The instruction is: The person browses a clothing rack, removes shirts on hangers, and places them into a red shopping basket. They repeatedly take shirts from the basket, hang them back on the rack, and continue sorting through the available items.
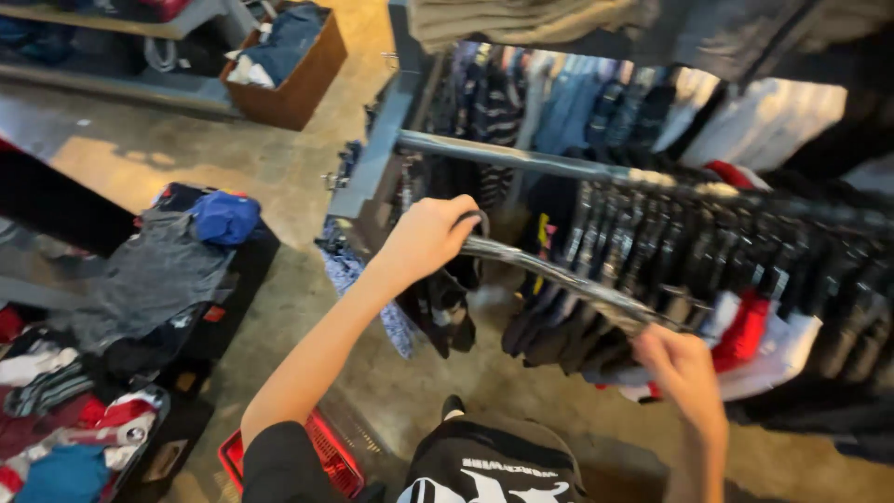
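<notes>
Left hand (426,237), fingers curled shut over the near end of a metal clothes rail (559,278) that runs rightward and nearer. Right hand (684,368) at the rail's right part, among hanging dark garments (559,335); its fingers are hidden behind the hand, grip cannot be told. A higher rail (521,160) lies farther off, crowded with black hangers (708,242). Left of the rack: a low worktop (244,279) piled with folded clothes. Red basket (326,456) on the concrete floor (279,168), near.
</notes>
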